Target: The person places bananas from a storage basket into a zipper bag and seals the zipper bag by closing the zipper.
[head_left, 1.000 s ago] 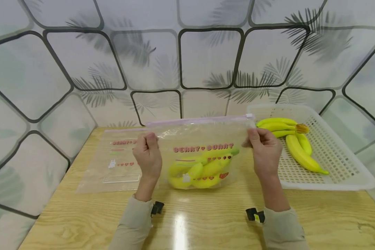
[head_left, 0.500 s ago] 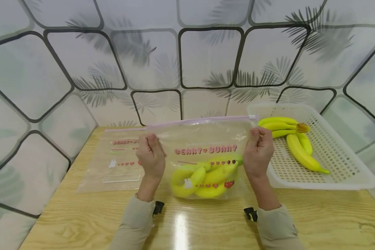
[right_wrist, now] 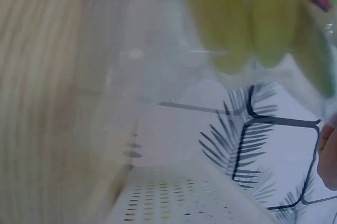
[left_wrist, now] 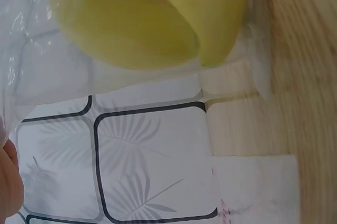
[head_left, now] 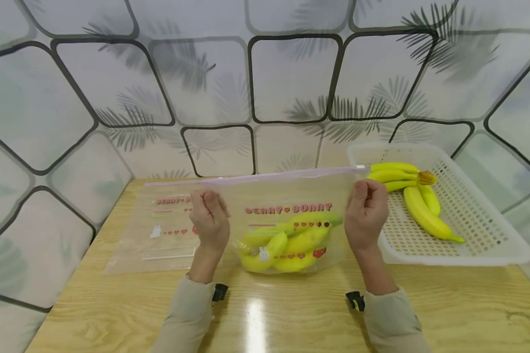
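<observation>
A clear zip bag with a lilac slider strip and pink "Berry Bunny" print is held up over the table. Several yellow bananas lie in its lower part; the left wrist view shows the bananas close through the plastic. My left hand grips the bag's left side with curled fingers, thumb uppermost. On the opposite side my right hand pinches the edge below the white slider. Only a bit of the left hand and of the right hand shows in the wrist views.
Another printed zip bag lies flat on the wooden table at the left, partly behind my left hand. A white perforated basket stands at the right with several bananas in it. Behind rises a patterned wall covering.
My right hand has come slightly left since the oldest frame. The bag swung down toward me, then back up a little, and my left hand shifted slightly left over the last half second.
</observation>
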Available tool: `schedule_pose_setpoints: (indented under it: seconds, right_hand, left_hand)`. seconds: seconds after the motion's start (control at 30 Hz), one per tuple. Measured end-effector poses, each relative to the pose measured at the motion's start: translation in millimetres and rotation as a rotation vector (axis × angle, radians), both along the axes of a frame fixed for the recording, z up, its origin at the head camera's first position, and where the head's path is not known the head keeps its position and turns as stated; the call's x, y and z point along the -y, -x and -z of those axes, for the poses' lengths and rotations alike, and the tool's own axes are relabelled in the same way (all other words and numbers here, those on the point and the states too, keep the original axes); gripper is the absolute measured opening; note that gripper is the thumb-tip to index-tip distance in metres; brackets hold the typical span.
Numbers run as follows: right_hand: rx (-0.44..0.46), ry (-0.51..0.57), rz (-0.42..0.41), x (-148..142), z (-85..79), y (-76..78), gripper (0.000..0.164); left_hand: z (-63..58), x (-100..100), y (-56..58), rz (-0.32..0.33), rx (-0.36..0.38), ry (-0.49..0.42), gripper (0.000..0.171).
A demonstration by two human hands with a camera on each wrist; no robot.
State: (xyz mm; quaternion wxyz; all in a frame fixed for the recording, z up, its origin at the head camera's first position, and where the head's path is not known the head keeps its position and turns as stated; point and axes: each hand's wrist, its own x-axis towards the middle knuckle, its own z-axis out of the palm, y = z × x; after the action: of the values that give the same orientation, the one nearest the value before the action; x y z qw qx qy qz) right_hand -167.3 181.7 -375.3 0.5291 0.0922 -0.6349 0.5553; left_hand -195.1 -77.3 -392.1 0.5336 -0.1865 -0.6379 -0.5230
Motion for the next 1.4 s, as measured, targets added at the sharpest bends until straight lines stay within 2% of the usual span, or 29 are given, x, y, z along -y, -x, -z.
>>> schedule_pose_setpoints:
  seconds: [0.13, 0.2, 0.27, 0.37, 0.4, 0.43, 0.5, 0.63, 0.87, 0.97, 1.07, 1.17, 1.27, 1.33, 1.4]
  right_hand:
    - [0.019, 0.095, -0.173, 0.0, -11.0, -8.0, 0.013]
    - [-0.002, 0.133, -0.203, 2.2, -15.0, -9.3, 0.012]
    - [-0.015, 0.133, -0.152, 5.2, -16.3, -8.8, 0.013]
    - [-0.022, 0.131, -0.021, 9.4, -14.6, -6.7, 0.014]
    - [-0.024, 0.129, 0.028, 10.3, -13.9, -6.2, 0.014]
    - [-0.029, 0.127, 0.065, 11.7, -13.3, -5.1, 0.014]
    - [-0.052, 0.135, 0.089, 13.5, -12.5, -3.4, 0.014]
    - [-0.111, 0.137, 0.075, 13.6, -12.5, -1.2, 0.015]
    - [-0.217, 0.151, 0.091, 9.1, -14.5, 1.5, 0.021]
    - [-0.16, 0.121, 0.038, 8.6, -14.8, -2.6, 0.017]
    - [-0.028, 0.012, -0.013, 5.6, -18.0, -10.6, 0.011]
    - [0.105, -0.061, -0.064, 1.3, -24.7, -20.8, 0.011]
    - [0.182, -0.006, -0.171, -0.1, -32.7, -29.5, 0.015]
    - [0.192, 0.067, -0.252, 1.2, -37.2, -32.7, 0.018]
    - [0.178, 0.12, -0.32, 2.4, -39.5, -34.0, 0.018]
  left_hand:
    - [-6.7, 0.1, -2.6, 0.09, -0.03, 0.016, 0.048]
    - [-11.4, -0.9, -3.6, 0.067, -0.053, 0.031, 0.049]
    - [-15.0, -2.6, -4.0, -0.011, -0.082, 0.035, 0.05]
    - [-16.8, -5.6, -3.6, -0.142, -0.124, 0.039, 0.051]
    - [-16.5, -6.7, -3.2, -0.17, -0.131, 0.041, 0.052]
    - [-15.9, -6.4, -2.7, -0.171, -0.134, 0.042, 0.051]
    - [-14.7, -4.9, -1.9, -0.143, -0.133, 0.049, 0.05]
    - [-16.7, -0.6, -3.4, -0.049, -0.098, 0.045, 0.046]
    - [-24.3, 1.5, -11.2, 0.111, 0.066, 0.019, 0.037]
    - [-27.8, 5.3, -13.9, 0.123, 0.141, -0.022, 0.034]
    - [-31.4, 13.6, -16.2, 0.114, 0.204, -0.077, 0.029]
    - [-34.7, 22.6, -19.4, 0.072, 0.239, -0.073, 0.025]
    - [-40.3, 26.4, -23.4, 0.004, 0.255, -0.038, 0.021]
    - [-45.9, 24.5, -27.6, -0.06, 0.263, -0.021, 0.018]
    - [-52.3, 18.3, -32.1, -0.132, 0.216, -0.001, 0.019]
